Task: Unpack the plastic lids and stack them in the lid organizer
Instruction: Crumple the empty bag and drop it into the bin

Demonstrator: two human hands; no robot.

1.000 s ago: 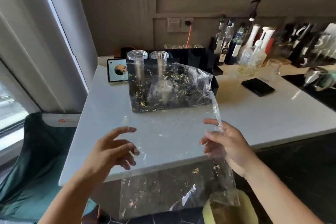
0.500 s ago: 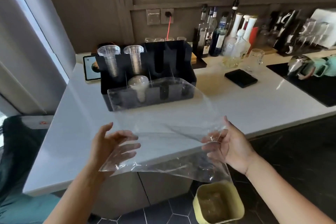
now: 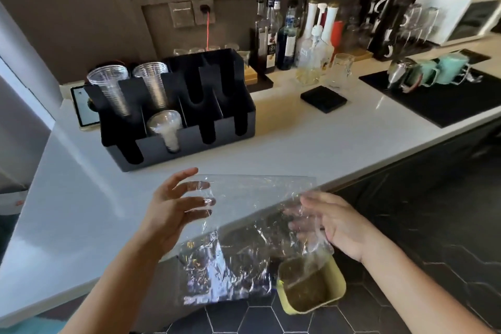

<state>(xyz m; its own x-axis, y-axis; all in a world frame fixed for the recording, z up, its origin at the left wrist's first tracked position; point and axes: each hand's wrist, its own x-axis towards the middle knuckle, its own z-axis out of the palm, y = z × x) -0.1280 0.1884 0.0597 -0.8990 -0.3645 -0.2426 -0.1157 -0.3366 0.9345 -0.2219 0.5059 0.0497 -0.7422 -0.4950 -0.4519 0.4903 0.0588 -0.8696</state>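
An empty clear plastic bag (image 3: 244, 228) hangs crumpled between my hands over the counter's front edge. My left hand (image 3: 173, 209) touches its left side with fingers spread. My right hand (image 3: 330, 222) grips its right side, fingers wrapped in the film. A black lid organizer (image 3: 189, 127) stands on the white counter (image 3: 298, 144) beyond. A stack of clear plastic lids (image 3: 165, 127) sits in its front slot, second from the left. Two stacks of clear cups (image 3: 108, 84) stand in its rear left slots.
A yellow-green bin (image 3: 311, 285) sits on the dark tiled floor under the bag. Bottles (image 3: 287, 38) and glasses line the back wall. A black square pad (image 3: 322, 99) lies mid-counter, and a black mat with mugs (image 3: 433, 81) at right. A tablet (image 3: 84, 108) leans left of the organizer.
The bag has dropped lower and nearer me, from in front of the organizer down over the counter's edge above the bin. The view has shifted right and back.
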